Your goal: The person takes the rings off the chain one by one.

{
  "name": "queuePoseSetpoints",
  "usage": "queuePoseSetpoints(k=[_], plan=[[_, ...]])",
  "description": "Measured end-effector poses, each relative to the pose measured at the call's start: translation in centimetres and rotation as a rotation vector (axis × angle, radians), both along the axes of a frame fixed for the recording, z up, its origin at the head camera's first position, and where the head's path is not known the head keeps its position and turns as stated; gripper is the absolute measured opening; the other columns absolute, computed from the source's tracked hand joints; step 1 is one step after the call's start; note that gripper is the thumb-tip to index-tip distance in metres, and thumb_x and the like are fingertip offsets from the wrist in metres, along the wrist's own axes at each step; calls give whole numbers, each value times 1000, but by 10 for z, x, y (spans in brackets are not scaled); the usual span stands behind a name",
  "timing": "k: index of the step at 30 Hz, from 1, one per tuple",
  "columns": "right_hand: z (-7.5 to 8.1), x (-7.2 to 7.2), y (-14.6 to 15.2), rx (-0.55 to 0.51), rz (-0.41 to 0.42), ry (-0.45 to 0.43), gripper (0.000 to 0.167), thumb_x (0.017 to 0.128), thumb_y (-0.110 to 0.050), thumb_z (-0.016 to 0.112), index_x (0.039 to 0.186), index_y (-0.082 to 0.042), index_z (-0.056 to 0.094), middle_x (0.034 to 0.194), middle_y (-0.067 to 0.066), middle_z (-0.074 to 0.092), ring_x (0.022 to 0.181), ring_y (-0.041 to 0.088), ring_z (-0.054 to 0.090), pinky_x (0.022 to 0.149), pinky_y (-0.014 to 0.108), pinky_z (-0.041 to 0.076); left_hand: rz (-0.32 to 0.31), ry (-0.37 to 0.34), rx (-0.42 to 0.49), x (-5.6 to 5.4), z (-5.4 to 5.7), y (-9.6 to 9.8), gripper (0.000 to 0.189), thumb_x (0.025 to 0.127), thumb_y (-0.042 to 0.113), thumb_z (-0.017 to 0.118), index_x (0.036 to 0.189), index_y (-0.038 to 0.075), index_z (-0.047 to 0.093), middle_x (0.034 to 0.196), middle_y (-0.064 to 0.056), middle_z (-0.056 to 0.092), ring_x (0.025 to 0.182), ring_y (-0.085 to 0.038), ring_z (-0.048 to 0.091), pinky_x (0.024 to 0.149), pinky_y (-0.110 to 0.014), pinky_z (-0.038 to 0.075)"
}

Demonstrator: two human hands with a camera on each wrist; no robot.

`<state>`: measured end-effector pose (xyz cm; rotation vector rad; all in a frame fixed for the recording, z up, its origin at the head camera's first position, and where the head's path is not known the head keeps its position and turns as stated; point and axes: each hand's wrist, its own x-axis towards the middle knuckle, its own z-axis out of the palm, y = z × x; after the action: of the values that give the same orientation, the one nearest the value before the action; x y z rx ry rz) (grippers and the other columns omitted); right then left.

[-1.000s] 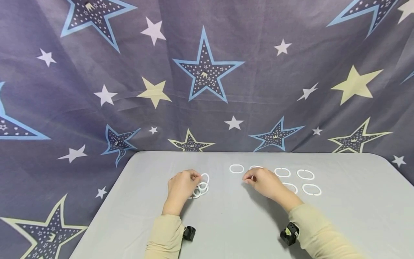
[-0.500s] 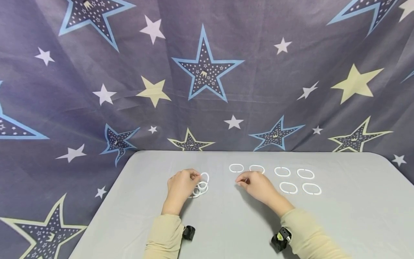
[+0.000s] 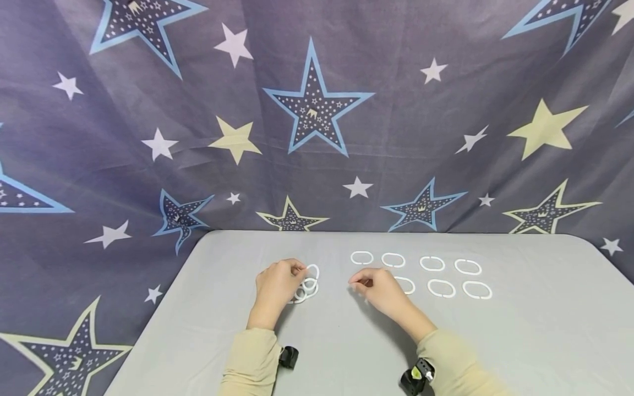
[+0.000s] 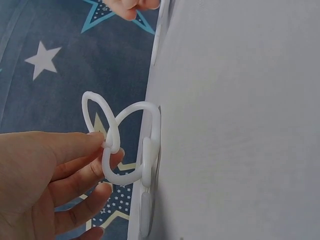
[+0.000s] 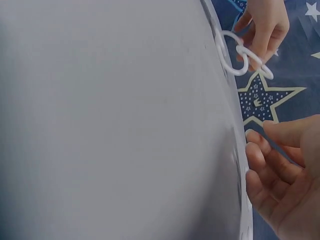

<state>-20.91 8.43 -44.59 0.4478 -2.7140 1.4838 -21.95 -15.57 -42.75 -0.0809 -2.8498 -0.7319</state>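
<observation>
In the head view my left hand (image 3: pixel 279 286) is at the left of the grey table, pinching a white oval plastic chain link (image 3: pixel 313 270) between thumb and index finger. The left wrist view shows this link (image 4: pixel 100 112) threaded through a second link (image 4: pixel 156 125), with more links hanging below. Part of this short chain (image 3: pixel 309 291) rests by the tabletop. My right hand (image 3: pixel 378 286) hovers over the middle of the table, its fingers loosely bent. Nothing shows between its thumb and index finger in the right wrist view, where the hand (image 5: pixel 285 170) appears from the palm side.
Several loose white links lie in two rows at the back right, among them a back-row link (image 3: pixel 362 258) and a front-row link (image 3: pixel 477 290). One link (image 3: pixel 405 285) is partly behind my right hand. A star-patterned curtain (image 3: pixel 317 181) hangs behind the table (image 3: pixel 337 352).
My right hand has moved left and slightly nearer, away from the loose links, uncovering some of them. The left hand keeps its pinch on the link and stays in place.
</observation>
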Motion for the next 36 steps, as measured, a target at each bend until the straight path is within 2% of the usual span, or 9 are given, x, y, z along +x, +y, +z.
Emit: queuePoseSetpoints(k=[9,14,20,36], plan=[[-1,6,-21,-89,-54,-21,5,86,-1,72,89,-2,75,74,6,70,52,16,59,48,24,47,-6,4,8,1,-1,-1,10,89,32,73,92,24,77,77,13,69,68,-8,61,69,-40,47],[-3,8,-31,-145,-73,-39,4,85,0,71,89,0,74,72,8,69,56,13,59,50,23,47,-2,5,2,0,-1,-2,9,89,32,73,91,24,77,78,13,70,69,-9,62,69,-40,47],[-8,7,-41,-213,-71,-79,5,86,0,71,90,3,73,73,11,70,58,17,63,51,24,49,-2,12,-5,0,-1,-1,10,89,32,73,92,24,78,77,14,70,67,-8,61,68,-39,47],[-10,9,-62,-240,-88,-105,10,86,1,69,94,5,72,74,10,69,56,16,63,48,27,52,-17,1,-7,0,1,0,9,89,31,73,91,24,77,77,13,70,62,-6,57,62,-35,45]])
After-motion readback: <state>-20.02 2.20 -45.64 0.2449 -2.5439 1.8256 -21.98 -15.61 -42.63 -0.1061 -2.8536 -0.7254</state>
